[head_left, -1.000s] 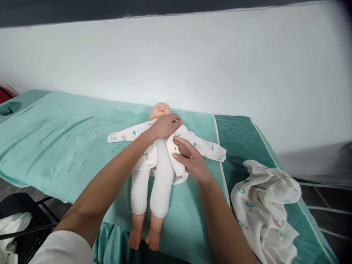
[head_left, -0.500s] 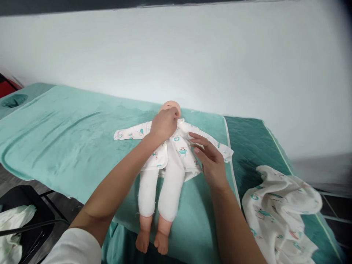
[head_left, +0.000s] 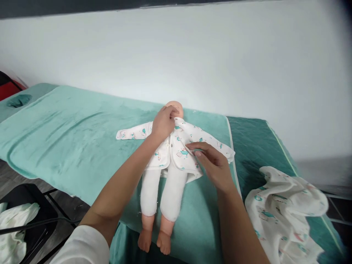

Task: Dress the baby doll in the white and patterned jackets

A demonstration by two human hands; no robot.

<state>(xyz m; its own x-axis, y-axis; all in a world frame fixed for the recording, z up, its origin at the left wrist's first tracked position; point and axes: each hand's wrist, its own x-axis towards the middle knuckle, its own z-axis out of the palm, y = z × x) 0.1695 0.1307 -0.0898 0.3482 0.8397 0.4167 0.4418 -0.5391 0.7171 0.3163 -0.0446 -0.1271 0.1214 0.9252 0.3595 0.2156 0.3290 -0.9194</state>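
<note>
I was partway through closing the doll's printed jacket [head_left: 176, 152] — both front panels already lay across the chest, and what remained, as I judged it, was to bring the edges together along the middle and fasten them. That called for a small, steady pinch on the flap edge and a pull toward nine o'clock, without dragging the doll [head_left: 165, 176] across the bed [head_left: 68, 139].

Nearest me, the doll's bare feet hung just over the bed's front edge at six o'clock, its white legs running up toward twelve. At four o'clock a loose printed cloth [head_left: 283, 212] lay crumpled on the darker quilted pad, well apart from the doll.

My right hand [head_left: 214, 165] came in from five o'clock, forearm low and wrist slightly cocked; its fingers [head_left: 196, 152] were curled, thumb and forefinger closed on the edge of the jacket's right-side flap at the belly. My left hand [head_left: 163, 123] reached farther, arm stretched long from seven o'clock, fingers bunched shut on the jacket's collar just under the chin. The doll's head lay at twelve o'clock, partly hidden behind that hand — beyond it, only the pale wall.
</note>
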